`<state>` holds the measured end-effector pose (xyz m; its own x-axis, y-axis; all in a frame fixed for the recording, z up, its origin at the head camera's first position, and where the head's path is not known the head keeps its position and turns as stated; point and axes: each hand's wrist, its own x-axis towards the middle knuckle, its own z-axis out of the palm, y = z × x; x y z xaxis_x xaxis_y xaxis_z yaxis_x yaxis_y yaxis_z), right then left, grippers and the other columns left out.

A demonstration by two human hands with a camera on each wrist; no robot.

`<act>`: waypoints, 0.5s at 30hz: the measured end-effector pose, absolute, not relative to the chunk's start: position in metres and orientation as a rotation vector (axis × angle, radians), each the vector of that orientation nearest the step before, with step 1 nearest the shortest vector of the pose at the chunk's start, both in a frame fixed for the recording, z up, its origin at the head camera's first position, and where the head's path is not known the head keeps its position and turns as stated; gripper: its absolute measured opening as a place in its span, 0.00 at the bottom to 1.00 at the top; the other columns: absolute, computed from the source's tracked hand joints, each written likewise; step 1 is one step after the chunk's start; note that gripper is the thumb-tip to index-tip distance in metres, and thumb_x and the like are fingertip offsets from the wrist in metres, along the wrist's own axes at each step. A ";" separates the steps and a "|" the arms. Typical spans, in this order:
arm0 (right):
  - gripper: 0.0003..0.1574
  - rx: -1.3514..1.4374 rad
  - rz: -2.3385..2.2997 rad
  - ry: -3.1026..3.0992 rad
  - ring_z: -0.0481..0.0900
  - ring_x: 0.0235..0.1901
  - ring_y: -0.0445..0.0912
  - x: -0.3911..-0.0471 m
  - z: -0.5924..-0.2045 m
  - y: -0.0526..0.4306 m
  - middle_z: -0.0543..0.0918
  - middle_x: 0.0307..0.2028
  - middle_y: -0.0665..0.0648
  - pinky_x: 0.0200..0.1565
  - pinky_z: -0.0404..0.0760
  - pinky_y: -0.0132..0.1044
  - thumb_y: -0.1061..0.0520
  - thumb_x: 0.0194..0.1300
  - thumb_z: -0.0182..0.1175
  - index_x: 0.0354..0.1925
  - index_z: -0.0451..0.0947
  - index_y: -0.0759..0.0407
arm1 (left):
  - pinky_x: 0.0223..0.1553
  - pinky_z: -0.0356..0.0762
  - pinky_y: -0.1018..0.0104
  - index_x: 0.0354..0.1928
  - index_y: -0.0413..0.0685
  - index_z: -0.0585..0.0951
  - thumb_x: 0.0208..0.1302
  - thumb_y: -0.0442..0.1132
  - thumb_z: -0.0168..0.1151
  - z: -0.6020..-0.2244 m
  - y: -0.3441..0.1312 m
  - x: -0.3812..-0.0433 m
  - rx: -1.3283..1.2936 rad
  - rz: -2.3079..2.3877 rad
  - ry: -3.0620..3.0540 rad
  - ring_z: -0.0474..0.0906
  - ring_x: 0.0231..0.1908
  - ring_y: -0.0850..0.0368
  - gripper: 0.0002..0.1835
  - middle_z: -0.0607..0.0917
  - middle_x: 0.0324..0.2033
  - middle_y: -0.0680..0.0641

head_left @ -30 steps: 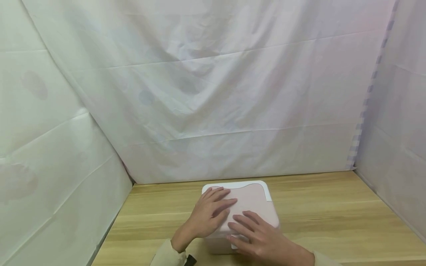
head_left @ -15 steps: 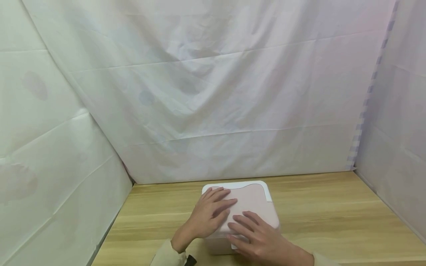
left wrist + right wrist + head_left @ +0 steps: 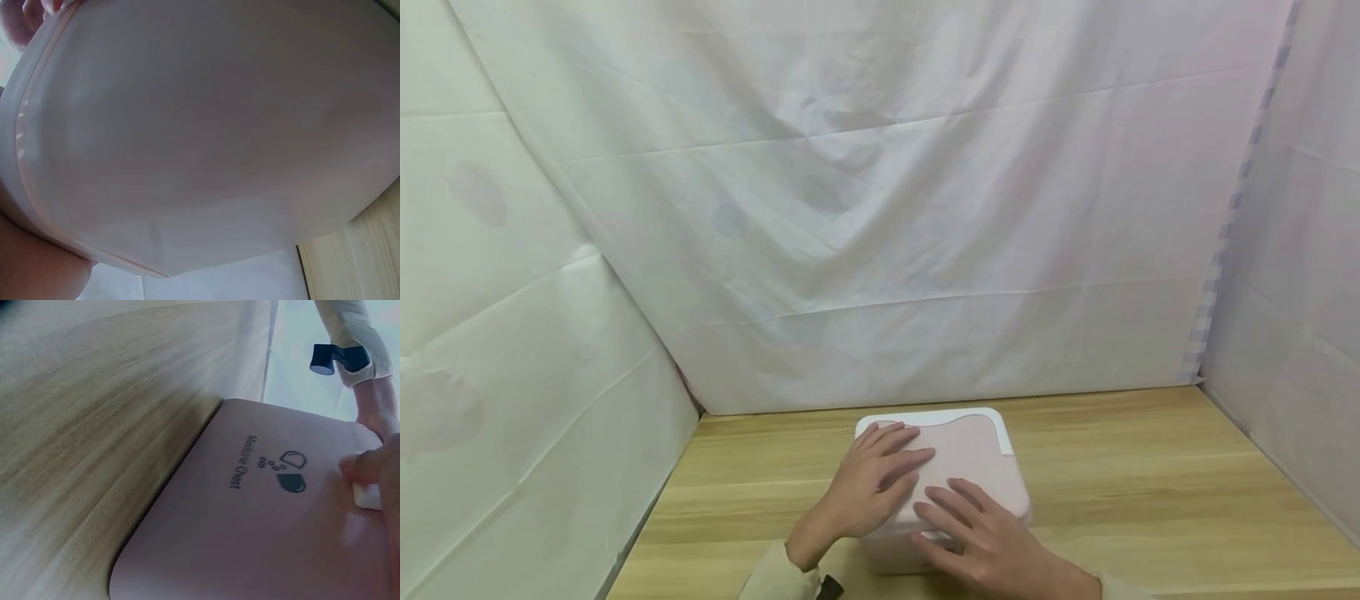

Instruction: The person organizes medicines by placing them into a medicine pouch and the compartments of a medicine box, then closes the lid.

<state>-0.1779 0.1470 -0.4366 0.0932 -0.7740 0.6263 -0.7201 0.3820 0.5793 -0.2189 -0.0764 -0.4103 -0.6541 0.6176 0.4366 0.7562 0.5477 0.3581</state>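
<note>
A pale pink medicine box (image 3: 973, 454) with a white-edged lid stands closed on the table, "Medicine Chest" printed on its front (image 3: 244, 519). My left hand (image 3: 872, 479) rests on the left of the lid, fingers spread. On the near right part of the lid lie the fingers of my right hand (image 3: 981, 537). In the right wrist view, its thumb (image 3: 362, 467) touches the white latch (image 3: 367, 497) at the front edge. One side wall (image 3: 206, 137) of the box fills most of the left wrist view, with part of my left hand (image 3: 40, 262) at the lower left.
The wood-grain table (image 3: 1150, 492) extends to both sides of the box. A pale curtain (image 3: 880, 250) hangs behind it, and white sheets (image 3: 535, 375) border the left and right. A black device (image 3: 340, 358) is strapped at my left sleeve.
My right hand has shifted very slightly, and the white latch glimpsed by its thumb in the earlier head frames is now hidden. The left hand and the box stay put.
</note>
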 end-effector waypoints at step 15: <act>0.21 1.340 -0.083 -1.628 0.80 0.49 0.56 -0.179 -0.438 0.146 0.82 0.50 0.60 0.45 0.81 0.50 0.57 0.78 0.40 0.47 0.82 0.47 | 0.71 0.53 0.39 0.60 0.59 0.81 0.70 0.45 0.53 -0.409 -0.077 -0.219 -1.157 -0.748 -2.513 0.64 0.70 0.46 0.19 0.75 0.66 0.48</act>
